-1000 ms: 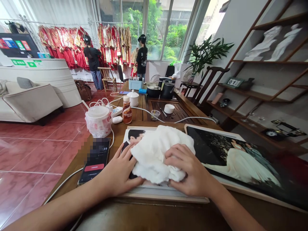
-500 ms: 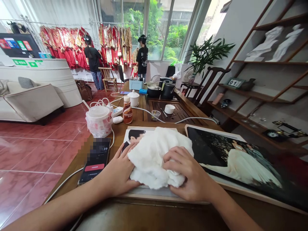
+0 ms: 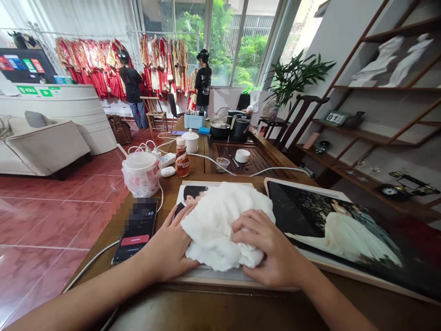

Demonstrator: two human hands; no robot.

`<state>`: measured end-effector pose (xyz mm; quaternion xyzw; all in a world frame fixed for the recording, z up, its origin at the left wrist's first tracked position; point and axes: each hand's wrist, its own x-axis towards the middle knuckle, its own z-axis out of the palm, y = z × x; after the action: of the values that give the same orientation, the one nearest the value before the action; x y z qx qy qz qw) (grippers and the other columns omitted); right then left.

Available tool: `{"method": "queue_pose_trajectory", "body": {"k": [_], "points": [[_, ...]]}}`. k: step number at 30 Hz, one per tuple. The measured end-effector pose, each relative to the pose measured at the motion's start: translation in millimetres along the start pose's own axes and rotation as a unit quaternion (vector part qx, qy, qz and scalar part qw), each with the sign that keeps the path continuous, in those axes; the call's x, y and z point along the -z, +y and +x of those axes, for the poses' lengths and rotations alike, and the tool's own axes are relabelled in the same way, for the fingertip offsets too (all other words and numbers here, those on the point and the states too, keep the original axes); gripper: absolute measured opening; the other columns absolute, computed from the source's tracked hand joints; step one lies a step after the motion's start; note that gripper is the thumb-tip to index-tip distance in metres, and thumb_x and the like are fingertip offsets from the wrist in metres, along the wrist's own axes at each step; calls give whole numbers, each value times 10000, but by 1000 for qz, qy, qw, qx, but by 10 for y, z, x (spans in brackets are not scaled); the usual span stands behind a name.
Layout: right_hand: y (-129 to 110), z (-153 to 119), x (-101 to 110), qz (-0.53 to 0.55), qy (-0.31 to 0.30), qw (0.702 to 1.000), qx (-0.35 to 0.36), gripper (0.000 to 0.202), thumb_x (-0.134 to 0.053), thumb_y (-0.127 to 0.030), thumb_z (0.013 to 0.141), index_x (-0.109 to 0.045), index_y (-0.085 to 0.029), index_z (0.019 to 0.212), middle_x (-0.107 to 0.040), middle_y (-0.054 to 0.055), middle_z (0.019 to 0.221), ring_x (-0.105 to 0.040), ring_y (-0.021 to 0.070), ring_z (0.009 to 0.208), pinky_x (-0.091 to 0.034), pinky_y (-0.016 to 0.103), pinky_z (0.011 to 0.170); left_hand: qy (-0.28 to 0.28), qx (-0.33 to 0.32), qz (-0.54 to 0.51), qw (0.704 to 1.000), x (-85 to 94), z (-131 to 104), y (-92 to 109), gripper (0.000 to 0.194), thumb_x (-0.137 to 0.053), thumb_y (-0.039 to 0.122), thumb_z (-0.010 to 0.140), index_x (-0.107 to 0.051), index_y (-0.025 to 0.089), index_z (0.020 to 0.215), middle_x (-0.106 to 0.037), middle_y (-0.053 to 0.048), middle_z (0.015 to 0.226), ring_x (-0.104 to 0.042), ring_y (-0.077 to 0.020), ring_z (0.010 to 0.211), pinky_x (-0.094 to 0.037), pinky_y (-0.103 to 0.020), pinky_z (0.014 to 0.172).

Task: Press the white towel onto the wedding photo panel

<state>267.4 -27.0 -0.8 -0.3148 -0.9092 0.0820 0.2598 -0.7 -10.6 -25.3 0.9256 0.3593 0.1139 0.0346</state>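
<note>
A fluffy white cloth (image 3: 213,225) lies bunched over a framed photo (image 3: 193,192) that is flat on the table in front of me. The cloth hides most of the picture; a dark-haired head and dark clothing show at its upper left. With bent fingers, my right hand (image 3: 267,246) grips the cloth's right side. My left hand (image 3: 172,246) rests on the left part of the photo, its fingers stretched and spread, touching the cloth's left edge. Just right of the cloth lies a larger framed photo (image 3: 344,230) showing a wide white gown.
On my left are a phone (image 3: 136,230) with a cable and a plastic-wrapped tub (image 3: 141,172). Beyond stand a brown-labelled bottle (image 3: 182,161), a white lidded jar (image 3: 190,140), a white bowl (image 3: 242,156) and a black pot (image 3: 240,128). Two people stand near hanging red garments (image 3: 96,69).
The view has shifted very slightly. Both hands and the cloth stay almost where they were, and the last digits on the phone's screen went from 39 to 40.
</note>
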Motion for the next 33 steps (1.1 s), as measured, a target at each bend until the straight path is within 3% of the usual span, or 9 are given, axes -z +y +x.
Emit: {"method": "queue_pose_trajectory", "body": {"k": [7, 14, 21, 28, 33], "points": [[204, -33, 34, -67, 28, 996, -44, 333, -681, -128, 650, -568, -219, 950, -596, 43, 986, -493, 246, 940, -357, 406, 829, 27, 24, -5, 999, -7, 29, 56, 659, -490, 549, 948, -363, 193, 1488, -331, -117, 1546, -230, -338, 1439, -189, -549, 1166], [72, -1, -10, -1, -1, 1000, 9, 377, -686, -141, 617, -553, -220, 962, -588, 34, 988, -502, 226, 912, -356, 397, 829, 0, 0, -1, 1000, -31, 74, -3, 775, -630, 475, 841, -343, 195, 1503, -250, -121, 1584, -170, -356, 1455, -163, -568, 1168], [217, -4, 32, -71, 33, 996, -40, 320, -681, -135, 655, -566, -216, 942, -604, 45, 987, -497, 243, 937, -361, 403, 829, 19, 25, -5, 999, 15, 44, 43, 665, -482, 549, 950, -367, 172, 1485, -319, -132, 1550, -231, -336, 1440, -181, -560, 1166], [96, 0, -29, -13, 6, 1000, 11, 364, -692, -159, 639, -545, -219, 967, -599, 31, 989, -505, 226, 917, -360, 402, 840, 8, -2, 2, 1000, -40, 51, -17, 786, -634, 491, 838, -343, 198, 1505, -303, -109, 1564, -193, -360, 1448, -166, -568, 1166], [161, -2, -1, -65, 38, 997, -30, 347, -677, -128, 643, -553, -212, 955, -609, 39, 986, -503, 239, 946, -366, 401, 846, 27, 15, -2, 1000, 12, 16, 31, 684, -516, 531, 933, -343, 190, 1500, -308, -116, 1558, -224, -341, 1441, -192, -552, 1164]]}}
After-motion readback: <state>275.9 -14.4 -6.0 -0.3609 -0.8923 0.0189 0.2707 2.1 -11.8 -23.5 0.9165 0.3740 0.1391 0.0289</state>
